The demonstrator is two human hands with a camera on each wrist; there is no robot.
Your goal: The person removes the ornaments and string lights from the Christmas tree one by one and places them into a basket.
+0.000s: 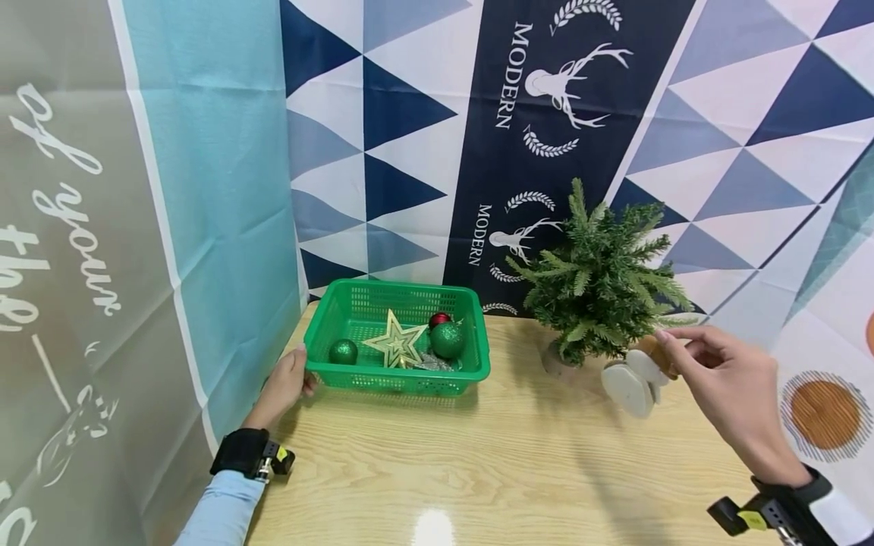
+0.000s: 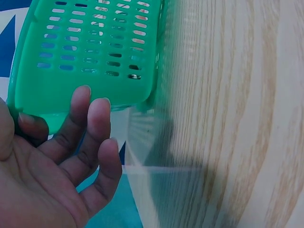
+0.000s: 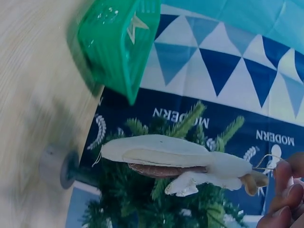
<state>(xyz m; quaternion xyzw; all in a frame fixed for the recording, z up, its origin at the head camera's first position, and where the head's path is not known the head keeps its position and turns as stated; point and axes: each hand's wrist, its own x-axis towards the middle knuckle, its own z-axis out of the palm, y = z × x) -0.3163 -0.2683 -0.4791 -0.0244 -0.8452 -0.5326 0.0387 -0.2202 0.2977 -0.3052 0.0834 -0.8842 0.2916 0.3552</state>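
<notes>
At the left end of a green plastic basket (image 1: 410, 381), my left hand (image 1: 283, 379) grips the rim between thumb and index finger; the other fingers curl loosely by its end wall (image 2: 61, 95). In the basket lie a gold star (image 1: 396, 343), green glitter balls (image 1: 447, 340), a red ball (image 1: 439, 319) and a silvery piece (image 1: 433, 362). My right hand (image 1: 734, 383) pinches a white and brown hanging ornament (image 1: 628, 390) at its string end. In the right wrist view the ornament (image 3: 156, 148) overlaps the branches of a small Christmas tree (image 1: 601, 280).
The tree stands in a greyish pot (image 1: 556, 360) at the table's back right, right of the basket. Both are on a light wooden table (image 1: 437, 455). Patterned cloth (image 1: 403, 136) hangs close behind them and along the left side.
</notes>
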